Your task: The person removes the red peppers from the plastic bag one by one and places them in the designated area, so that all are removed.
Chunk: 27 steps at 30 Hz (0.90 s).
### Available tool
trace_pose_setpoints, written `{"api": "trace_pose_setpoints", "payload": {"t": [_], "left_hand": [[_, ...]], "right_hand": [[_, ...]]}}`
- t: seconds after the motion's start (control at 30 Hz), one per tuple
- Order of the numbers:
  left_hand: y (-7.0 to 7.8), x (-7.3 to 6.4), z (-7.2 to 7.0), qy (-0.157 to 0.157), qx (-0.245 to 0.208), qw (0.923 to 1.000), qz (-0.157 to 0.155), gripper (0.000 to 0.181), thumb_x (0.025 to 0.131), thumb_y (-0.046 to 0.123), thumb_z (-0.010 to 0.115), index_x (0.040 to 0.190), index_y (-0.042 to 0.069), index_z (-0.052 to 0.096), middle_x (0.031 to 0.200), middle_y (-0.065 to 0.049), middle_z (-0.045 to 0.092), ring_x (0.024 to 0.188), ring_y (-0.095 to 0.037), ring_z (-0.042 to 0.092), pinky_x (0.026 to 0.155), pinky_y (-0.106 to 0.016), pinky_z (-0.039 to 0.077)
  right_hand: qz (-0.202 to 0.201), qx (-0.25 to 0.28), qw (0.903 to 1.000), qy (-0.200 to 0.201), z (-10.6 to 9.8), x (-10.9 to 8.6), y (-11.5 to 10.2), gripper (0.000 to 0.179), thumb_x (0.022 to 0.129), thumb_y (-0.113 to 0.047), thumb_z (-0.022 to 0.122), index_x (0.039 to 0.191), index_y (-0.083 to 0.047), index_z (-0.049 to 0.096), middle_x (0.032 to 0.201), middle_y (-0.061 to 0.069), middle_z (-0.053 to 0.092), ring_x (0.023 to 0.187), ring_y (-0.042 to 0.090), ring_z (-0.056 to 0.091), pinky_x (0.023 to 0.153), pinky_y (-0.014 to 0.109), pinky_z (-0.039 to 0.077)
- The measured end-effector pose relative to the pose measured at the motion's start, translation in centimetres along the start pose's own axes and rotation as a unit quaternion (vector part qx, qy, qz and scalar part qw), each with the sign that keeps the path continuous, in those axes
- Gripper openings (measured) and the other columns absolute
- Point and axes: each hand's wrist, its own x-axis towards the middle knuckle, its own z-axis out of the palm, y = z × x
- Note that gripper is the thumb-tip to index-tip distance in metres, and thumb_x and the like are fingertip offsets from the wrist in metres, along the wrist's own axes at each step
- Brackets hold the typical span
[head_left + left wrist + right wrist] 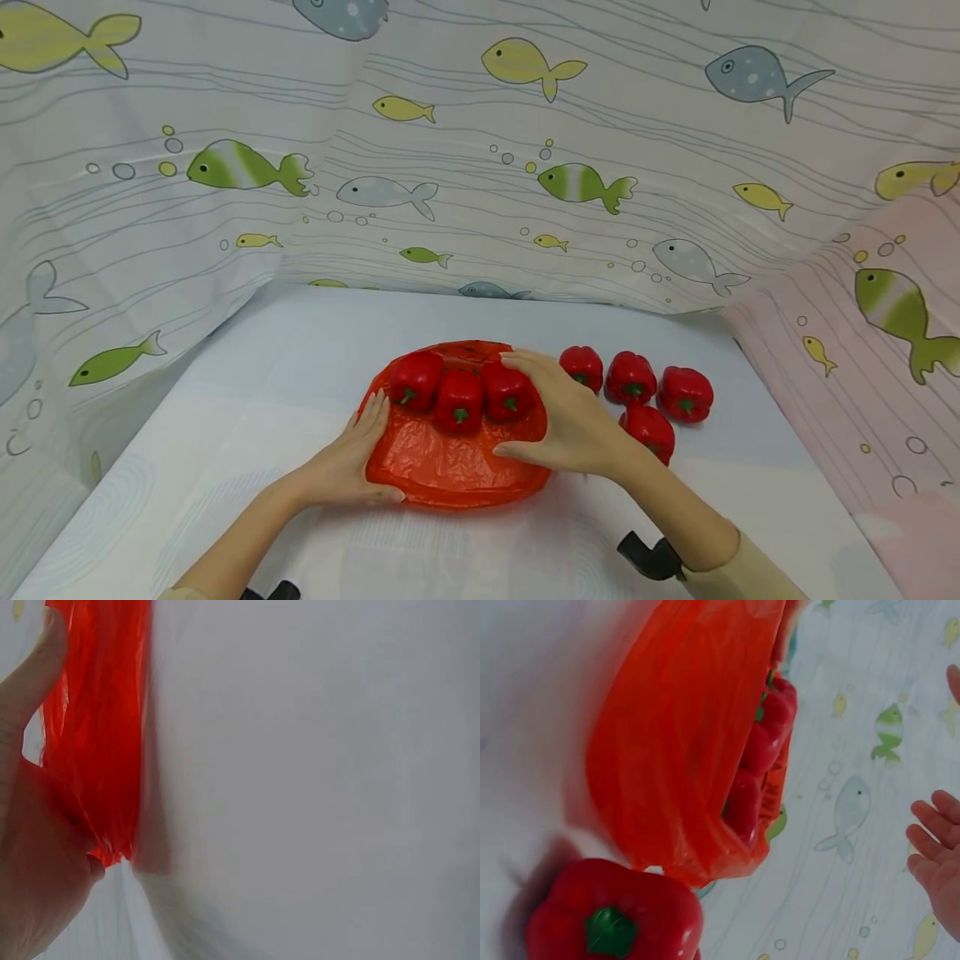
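Observation:
A red-orange plastic bag (450,462) lies with its mouth spread wide on the white table. Three red bell peppers sit in its far half: a left pepper (415,381), a middle pepper (459,402) and a right pepper (506,392). My left hand (354,458) rests along the bag's left side, fingers extended and thumb at the near rim. Over the right side reaches my right hand (573,421), its fingers lying straight by the right pepper and its thumb spread toward me. The left wrist view shows the bag's wall against my left hand (41,862).
Several more red bell peppers lie to the right of the bag, the nearest pepper (649,432) partly behind my right forearm. A fish-patterned curtain (465,150) encloses the table (300,333) at the back and sides.

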Motion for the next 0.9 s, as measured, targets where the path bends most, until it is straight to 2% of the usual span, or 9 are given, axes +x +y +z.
{"api": "trace_pose_setpoints", "payload": {"t": [0.17, 0.33, 0.5, 0.67, 0.9], "left_hand": [[0.0, -0.1, -0.1, -0.001, -0.006, 1.0000, -0.001, 0.127, 0.070, 0.061, 0.075, 0.148, -0.014, 0.009, 0.157, -0.027, 0.000, 0.144, -0.042, -0.001, 0.111, -0.063, 0.007], [0.0, 0.0, -0.2, -0.003, -0.007, 1.0000, 0.000, 0.127, 0.070, 0.061, 0.075, 0.148, -0.014, 0.008, 0.157, -0.028, 0.000, 0.144, -0.043, -0.001, 0.111, -0.063, 0.007], [0.1, 0.0, -0.2, -0.002, -0.007, 1.0000, 0.002, 0.127, 0.071, 0.062, 0.075, 0.148, -0.014, 0.008, 0.157, -0.027, 0.000, 0.144, -0.042, -0.001, 0.111, -0.063, 0.007], [0.1, 0.0, -0.2, -0.005, -0.016, 0.9999, -0.001, 0.126, 0.071, 0.061, 0.075, 0.148, -0.013, 0.008, 0.157, -0.026, -0.001, 0.144, -0.041, -0.004, 0.111, -0.063, 0.005], [0.2, -0.1, -0.2, -0.005, -0.015, 0.9999, -0.003, 0.126, 0.072, 0.061, 0.074, 0.148, -0.012, 0.008, 0.158, -0.025, -0.002, 0.144, -0.041, -0.004, 0.112, -0.062, 0.005]], "right_hand": [[-0.021, -0.007, 0.9996, -0.020, 0.5, 1.2, -0.5, 0.089, 0.074, -0.055, 0.076, 0.144, -0.019, 0.036, 0.147, -0.009, 0.037, 0.131, 0.010, 0.039, 0.090, 0.036, 0.052], [-0.034, -0.011, 0.9984, -0.045, 1.0, 2.5, -0.8, 0.087, 0.075, -0.056, 0.075, 0.143, -0.016, 0.038, 0.144, -0.004, 0.041, 0.129, 0.010, 0.041, 0.092, 0.034, 0.050], [-0.025, 0.006, 0.9972, -0.070, 1.2, 4.0, -1.3, 0.085, 0.075, -0.055, 0.075, 0.143, -0.018, 0.039, 0.143, -0.004, 0.043, 0.128, 0.009, 0.040, 0.091, 0.034, 0.051], [-0.025, 0.005, 0.9959, -0.087, 1.4, 5.4, -1.8, 0.082, 0.076, -0.054, 0.075, 0.142, -0.017, 0.042, 0.140, -0.006, 0.046, 0.128, 0.009, 0.040, 0.095, 0.036, 0.048], [0.005, 0.023, 0.9917, -0.126, 2.2, 7.8, -1.6, 0.076, 0.078, -0.051, 0.074, 0.140, -0.016, 0.046, 0.135, -0.001, 0.053, 0.123, 0.013, 0.049, 0.097, 0.038, 0.047]]}}
